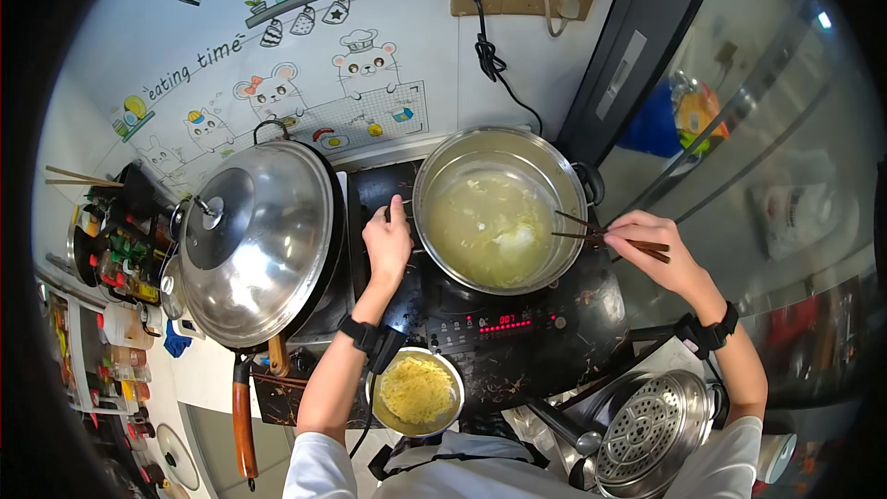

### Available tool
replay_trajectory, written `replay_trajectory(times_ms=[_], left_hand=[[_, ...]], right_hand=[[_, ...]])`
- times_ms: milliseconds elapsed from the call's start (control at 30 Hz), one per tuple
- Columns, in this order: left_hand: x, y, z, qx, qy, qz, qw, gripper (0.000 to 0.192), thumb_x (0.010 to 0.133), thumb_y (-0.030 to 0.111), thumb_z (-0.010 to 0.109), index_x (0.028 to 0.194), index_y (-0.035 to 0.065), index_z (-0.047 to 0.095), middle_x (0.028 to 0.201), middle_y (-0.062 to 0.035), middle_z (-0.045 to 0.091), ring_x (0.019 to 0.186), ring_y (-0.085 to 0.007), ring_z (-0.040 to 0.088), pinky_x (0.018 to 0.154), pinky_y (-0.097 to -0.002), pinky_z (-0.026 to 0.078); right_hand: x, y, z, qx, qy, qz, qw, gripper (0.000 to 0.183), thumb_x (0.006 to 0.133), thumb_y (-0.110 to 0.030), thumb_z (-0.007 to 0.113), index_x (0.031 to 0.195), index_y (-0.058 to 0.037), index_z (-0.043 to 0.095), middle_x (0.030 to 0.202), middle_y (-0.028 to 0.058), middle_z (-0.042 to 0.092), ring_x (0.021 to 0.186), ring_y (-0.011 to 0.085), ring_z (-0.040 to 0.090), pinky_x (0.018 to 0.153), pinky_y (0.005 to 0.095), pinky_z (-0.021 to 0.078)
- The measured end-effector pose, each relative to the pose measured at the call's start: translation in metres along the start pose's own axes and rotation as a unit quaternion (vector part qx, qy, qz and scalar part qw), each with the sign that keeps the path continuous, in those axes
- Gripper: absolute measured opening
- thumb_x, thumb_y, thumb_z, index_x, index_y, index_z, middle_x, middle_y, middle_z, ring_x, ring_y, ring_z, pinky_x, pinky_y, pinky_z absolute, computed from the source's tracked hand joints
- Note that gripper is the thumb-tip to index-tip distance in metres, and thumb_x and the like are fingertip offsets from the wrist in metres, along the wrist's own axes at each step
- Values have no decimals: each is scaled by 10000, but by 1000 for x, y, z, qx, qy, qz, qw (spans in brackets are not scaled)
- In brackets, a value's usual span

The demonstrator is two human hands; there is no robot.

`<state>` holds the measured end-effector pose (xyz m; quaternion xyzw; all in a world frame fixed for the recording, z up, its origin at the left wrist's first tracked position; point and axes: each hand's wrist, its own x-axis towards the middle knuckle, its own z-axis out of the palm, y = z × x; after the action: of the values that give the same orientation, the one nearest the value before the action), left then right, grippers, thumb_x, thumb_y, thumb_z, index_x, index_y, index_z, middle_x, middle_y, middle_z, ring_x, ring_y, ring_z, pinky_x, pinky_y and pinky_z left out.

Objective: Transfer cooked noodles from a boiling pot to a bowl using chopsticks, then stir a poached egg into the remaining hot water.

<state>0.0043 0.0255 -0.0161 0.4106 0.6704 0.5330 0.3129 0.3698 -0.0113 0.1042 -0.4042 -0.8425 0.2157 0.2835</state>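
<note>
A stainless steel pot (500, 135) stands on a black induction cooktop (513, 360). Inside it is cloudy yellowish liquid (464, 222) with pale shreds and a white clump (516, 239). My left hand (388, 239) is closed at the pot's left side with the thumb up, apparently around its side handle, which the fingers mostly hide. From the right, my right hand (648, 246) holds a pair of dark wooden chopsticks (578, 237), spread slightly apart, their tips over the inside of the pot. Near my body, a metal bowl (459, 398) holds a heap of yellow shreds (418, 388).
A large wok with a domed metal lid (277, 249) occupies the left, its wooden handle (244, 423) pointing towards me. Seasoning bottles (125, 277) crowd the far left. A perforated steamer insert (641, 423) lies at lower right. Beside the pot stands a dark-framed glass door (624, 76).
</note>
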Motion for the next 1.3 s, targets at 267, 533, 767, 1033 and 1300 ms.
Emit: replay_trajectory(times_ms=[267,533,767,1033,1300], left_hand=[[-11,6,-2,-16,-5,-14,1000,409,957,328,523,813,-51,576,507,-9,484,414,-69,441,389,-250,375],[-22,18,4,-22,7,-5,1000,411,965,352,501,738,12,534,512,19,439,403,-57,384,382,-229,317],[-27,24,4,-18,-15,10,1000,381,959,300,524,779,-32,574,498,-1,479,415,-60,440,380,-245,347],[-35,31,8,13,-8,51,999,386,959,280,524,773,-55,567,447,-31,449,412,-60,423,397,-270,334],[-37,34,14,37,8,91,995,379,953,276,541,796,-67,581,405,-51,378,396,-53,346,377,-287,275]], right_hand=[[41,33,23,38,-51,10,998,131,859,-85,642,953,-8,692,850,63,621,647,128,557,525,242,424],[46,48,34,64,-95,13,993,128,849,-98,645,936,-13,688,847,84,628,662,192,587,576,287,466],[39,56,44,-72,-130,-130,980,145,817,-87,665,934,-2,665,873,132,643,735,291,625,622,362,509],[33,64,56,-11,28,-120,992,129,818,-23,627,937,18,656,907,151,643,758,297,625,680,336,510],[29,81,76,299,248,172,905,173,873,-91,650,941,65,680,902,111,690,759,140,652,685,227,474]])
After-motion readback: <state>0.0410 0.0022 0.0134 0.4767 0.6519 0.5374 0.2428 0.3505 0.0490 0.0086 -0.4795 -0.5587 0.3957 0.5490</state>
